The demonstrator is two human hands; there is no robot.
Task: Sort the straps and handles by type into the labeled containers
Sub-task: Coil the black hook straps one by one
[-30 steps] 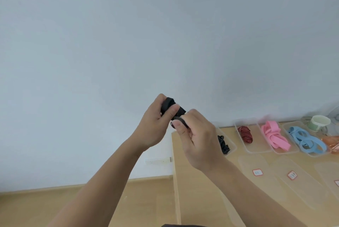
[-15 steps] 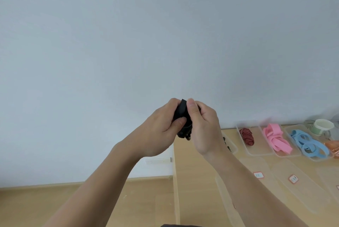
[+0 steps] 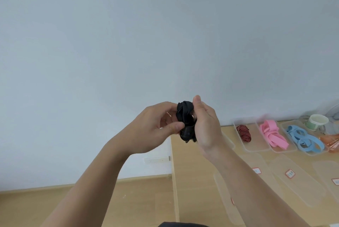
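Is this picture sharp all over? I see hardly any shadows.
Head view: soft, even light, no hard shadow on the wall; the black strap held by the left hand and right hand is too dark to show much detail; the cup at the right edge looks soft; the lid labels are unreadable.

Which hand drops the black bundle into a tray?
Right, probably. Both hands grip the black strap bundle, but the trays lie nearer the right hand; the left hand is out past the table.

You grip a bundled black strap (image 3: 185, 116) with both left hand (image 3: 156, 127) and right hand (image 3: 205, 126), above the bench (image 3: 201, 181) edge.
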